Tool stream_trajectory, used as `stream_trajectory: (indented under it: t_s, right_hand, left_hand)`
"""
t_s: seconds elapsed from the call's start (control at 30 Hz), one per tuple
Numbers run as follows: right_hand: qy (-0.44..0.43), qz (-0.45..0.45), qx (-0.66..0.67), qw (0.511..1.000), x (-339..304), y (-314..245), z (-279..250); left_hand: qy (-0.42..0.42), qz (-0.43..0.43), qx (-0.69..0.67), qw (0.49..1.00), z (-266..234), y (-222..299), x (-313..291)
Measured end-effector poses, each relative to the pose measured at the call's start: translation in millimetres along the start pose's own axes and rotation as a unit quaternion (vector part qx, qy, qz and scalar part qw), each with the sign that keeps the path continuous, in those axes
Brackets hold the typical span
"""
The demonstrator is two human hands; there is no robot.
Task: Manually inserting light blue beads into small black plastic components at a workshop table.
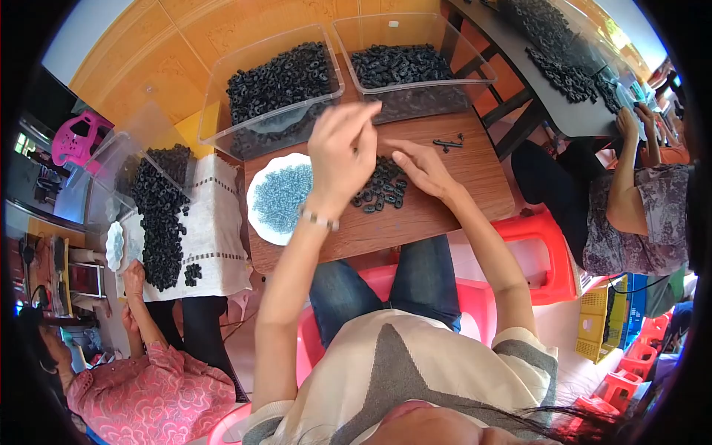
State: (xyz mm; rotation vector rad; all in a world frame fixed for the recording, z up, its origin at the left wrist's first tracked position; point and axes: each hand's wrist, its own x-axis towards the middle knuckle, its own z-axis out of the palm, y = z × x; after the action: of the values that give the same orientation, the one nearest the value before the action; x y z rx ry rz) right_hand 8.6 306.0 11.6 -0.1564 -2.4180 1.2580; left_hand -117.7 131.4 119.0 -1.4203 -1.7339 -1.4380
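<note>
My left hand, with a bracelet at its wrist, is raised above the brown table, between a white scalloped plate and a loose pile of small black oval parts. Motion smears its fingers, so I cannot make out whether anything is in them. On the pile's right side my right hand is low over the table, fingers stretched out toward the parts and thumb apart. It shows nothing held. Many tiny translucent blue-grey pieces fill the plate. Part of the black pile is hidden behind my left hand.
Two clear bins of black parts stand at the far edge. A small black rod-shaped piece lies at the far right of the table. People work at neighbouring tables; a red stool is at right.
</note>
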Motion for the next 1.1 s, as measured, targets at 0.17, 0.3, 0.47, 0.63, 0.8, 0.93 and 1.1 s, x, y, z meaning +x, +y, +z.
stream_trajectory:
  t_s: [0.17, 0.3, 0.47, 0.63, 0.8, 0.93, 1.1]
  right_hand:
    - [0.072, 0.073, 0.027, 0.994, -15, -12, 5]
    - [0.046, -0.066, -0.113, 0.990, -14, -26, 20]
    - [0.035, -0.079, -0.187, 0.979, -7, -32, 45]
    - [0.044, -0.055, -0.216, 0.974, -3, -31, 51]
    - [0.036, -0.004, -0.049, 0.998, -16, -63, 48]
    - [-0.011, 0.067, 0.135, 0.988, -45, -86, 56]
    - [-0.079, 0.106, 0.260, 0.957, -76, -91, 78]
  left_hand:
    - [-0.036, -0.203, -0.091, 0.974, -37, 46, -91]
    - [-0.034, -0.290, -0.130, 0.947, -34, 59, -150]
    - [-0.070, -0.282, -0.119, 0.950, -33, 64, -175]
    - [-0.066, -0.294, -0.102, 0.948, -43, 57, -180]
    - [-0.020, -0.311, -0.117, 0.943, -47, 43, -182]
    - [-0.005, -0.318, -0.143, 0.937, -50, 46, -182]
    - [0.012, -0.291, -0.151, 0.945, -55, 46, -183]
